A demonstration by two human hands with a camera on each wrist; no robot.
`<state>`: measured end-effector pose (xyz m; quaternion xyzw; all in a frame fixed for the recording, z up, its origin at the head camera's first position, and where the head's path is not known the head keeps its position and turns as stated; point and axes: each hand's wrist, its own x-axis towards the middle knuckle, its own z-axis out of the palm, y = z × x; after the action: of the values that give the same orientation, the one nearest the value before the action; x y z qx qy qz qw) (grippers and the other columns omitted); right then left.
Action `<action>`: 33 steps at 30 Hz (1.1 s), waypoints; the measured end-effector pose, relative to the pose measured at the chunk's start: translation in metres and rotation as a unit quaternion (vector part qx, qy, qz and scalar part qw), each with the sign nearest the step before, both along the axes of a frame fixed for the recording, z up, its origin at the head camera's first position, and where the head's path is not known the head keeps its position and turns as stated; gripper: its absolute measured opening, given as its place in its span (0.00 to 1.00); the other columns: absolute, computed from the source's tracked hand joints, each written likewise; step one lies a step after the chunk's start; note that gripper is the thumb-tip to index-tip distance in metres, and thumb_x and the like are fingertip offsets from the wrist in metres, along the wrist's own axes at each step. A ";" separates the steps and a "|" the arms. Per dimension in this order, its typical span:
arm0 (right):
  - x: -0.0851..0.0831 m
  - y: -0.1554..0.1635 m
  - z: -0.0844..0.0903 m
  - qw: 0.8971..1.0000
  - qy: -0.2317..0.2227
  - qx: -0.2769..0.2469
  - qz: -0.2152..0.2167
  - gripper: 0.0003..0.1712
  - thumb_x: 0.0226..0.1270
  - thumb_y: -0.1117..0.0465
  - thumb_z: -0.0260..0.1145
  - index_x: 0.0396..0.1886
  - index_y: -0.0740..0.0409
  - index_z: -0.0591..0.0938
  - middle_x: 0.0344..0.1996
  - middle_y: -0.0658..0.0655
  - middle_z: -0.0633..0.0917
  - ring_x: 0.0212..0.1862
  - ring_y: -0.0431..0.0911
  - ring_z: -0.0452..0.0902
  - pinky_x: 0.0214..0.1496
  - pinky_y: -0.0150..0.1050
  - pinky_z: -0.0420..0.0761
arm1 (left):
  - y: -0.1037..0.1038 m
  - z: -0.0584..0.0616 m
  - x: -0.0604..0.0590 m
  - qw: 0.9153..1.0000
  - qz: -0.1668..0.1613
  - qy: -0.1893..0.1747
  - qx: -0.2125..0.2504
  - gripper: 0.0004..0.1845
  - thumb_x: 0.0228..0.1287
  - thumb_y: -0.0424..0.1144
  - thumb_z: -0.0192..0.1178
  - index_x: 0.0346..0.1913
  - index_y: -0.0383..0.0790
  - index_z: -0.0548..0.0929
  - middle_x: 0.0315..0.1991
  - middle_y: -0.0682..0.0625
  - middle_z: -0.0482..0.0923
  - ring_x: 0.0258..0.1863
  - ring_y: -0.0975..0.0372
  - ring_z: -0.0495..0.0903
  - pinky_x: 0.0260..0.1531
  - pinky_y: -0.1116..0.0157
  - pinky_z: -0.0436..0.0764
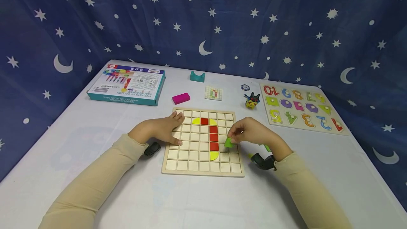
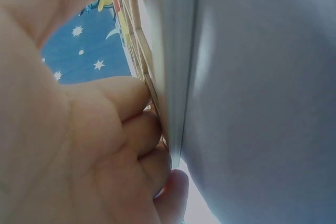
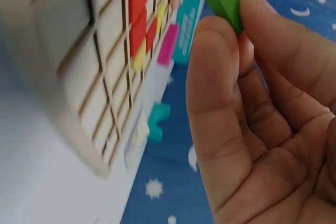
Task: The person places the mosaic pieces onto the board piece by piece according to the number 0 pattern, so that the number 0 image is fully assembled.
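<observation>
I saw the right hand pinching a green piece between thumb and fingertips, held just over the grid board's right-hand columns, beside the red column. The left hand lay flat, fingers straight, pressing the board's left edge. The board sat near the desk's front edge.

The box at the table's far left carried upside-down print along its teal front edge: "FIVE SETS OF COLUMN BEADED BOXES". The number puzzle board at the far right showed the coloured numerals 10, 9, 8, 7, 5, 4, 3, 2 and 1.
</observation>
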<state>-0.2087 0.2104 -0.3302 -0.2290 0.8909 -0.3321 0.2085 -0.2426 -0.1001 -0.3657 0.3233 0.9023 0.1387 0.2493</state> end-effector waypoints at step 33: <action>0.003 -0.080 -0.021 0.987 0.039 0.090 0.131 0.06 0.54 0.69 0.66 0.27 0.54 0.84 0.23 0.46 0.80 0.27 0.36 0.69 0.31 0.28 0.72 | -0.001 -0.005 -0.002 1.000 0.004 0.002 -0.001 0.50 0.57 0.53 0.61 0.71 0.29 0.45 0.73 0.37 0.36 0.72 0.46 0.31 0.69 0.50 0.43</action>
<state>-0.2058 0.1308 -0.3512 -0.3361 0.8871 -0.2111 0.2354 -0.2450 -0.1012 -0.3703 0.3194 0.9045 0.1377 0.2469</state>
